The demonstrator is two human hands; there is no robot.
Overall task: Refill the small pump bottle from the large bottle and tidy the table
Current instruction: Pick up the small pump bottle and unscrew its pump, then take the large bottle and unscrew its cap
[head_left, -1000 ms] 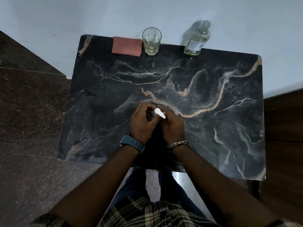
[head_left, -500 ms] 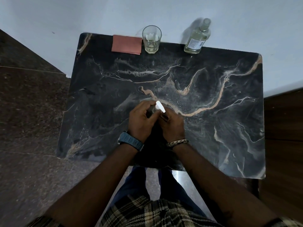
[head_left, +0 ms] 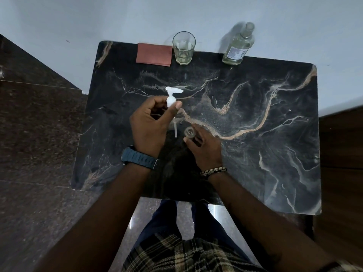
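Left hand: raised above the table, fingers curled, thumb and fingertips pinching the collar of the white pump head. The pump head is out of its bottle; its nozzle points to the right, and its thin dip tube hangs down past the thumb, the lower end just beside the bottle mouth but not inside it. A dark watch sits on the left wrist.

Right hand: low at the table's middle, fingers wrapped round the small pump bottle. Only the open, clear neck of the bottle shows above the fingers; the body is hidden in the grip, so its fill level cannot be told. Whether its base touches the table cannot be told either. A striped bracelet is on the right wrist.

Far edge of the table, against the wall: the large bottle, clear, labelled, upright, holding pale liquid, at the right. Its top is blurred, so the cap cannot be judged. Well to its left stands a drinking glass with a little pale liquid at the bottom. Just beside the glass, on its left, lies a reddish-brown folded cloth, flat on the surface.

The table is dark marble with pale veins. Both bottles stand well apart.
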